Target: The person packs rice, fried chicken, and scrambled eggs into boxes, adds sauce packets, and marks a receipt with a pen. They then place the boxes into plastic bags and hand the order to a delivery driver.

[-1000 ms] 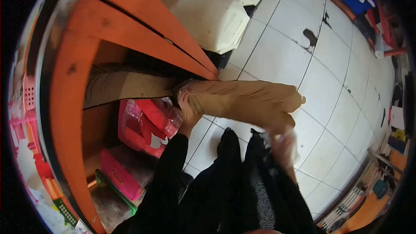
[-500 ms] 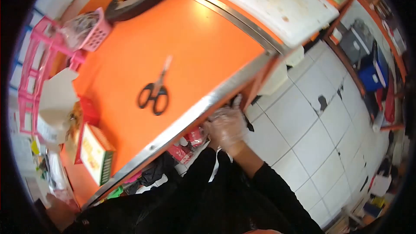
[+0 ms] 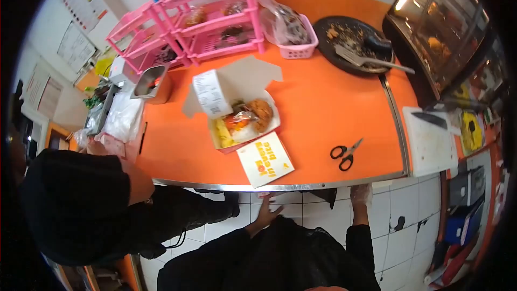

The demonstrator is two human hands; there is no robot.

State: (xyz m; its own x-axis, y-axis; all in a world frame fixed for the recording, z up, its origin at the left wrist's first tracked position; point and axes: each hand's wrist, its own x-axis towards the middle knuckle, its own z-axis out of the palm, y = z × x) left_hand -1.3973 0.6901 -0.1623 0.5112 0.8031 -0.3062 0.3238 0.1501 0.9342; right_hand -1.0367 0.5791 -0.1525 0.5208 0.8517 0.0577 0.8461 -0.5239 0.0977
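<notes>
My left hand (image 3: 266, 213) is bare, low in front of the table's metal edge, its fingers spread. Just beyond its fingertips shows something small and reddish, too small to name. My right hand (image 3: 361, 195), in a clear plastic glove, is farther right beside the same edge; its fingers are blurred and partly hidden. On the orange table (image 3: 312, 113), an open food box (image 3: 245, 143) contains fried chicken (image 3: 260, 114), rice and yellow pieces, with a printed receipt (image 3: 211, 93) against its lid. A printed carton (image 3: 265, 160) touches its front. Black-handled scissors (image 3: 346, 153) lie to the right.
A person in black (image 3: 81, 205) stands at the left. Pink racks (image 3: 218, 16), a pink basket (image 3: 299, 48) and a black pan (image 3: 344, 46) with tongs line the back. A white board (image 3: 428, 143) with a knife and a glass display case (image 3: 439, 37) are at the right.
The view has swung left, bringing the racks and the co-worker into sight. My hands, close together below the table edge before, are now apart.
</notes>
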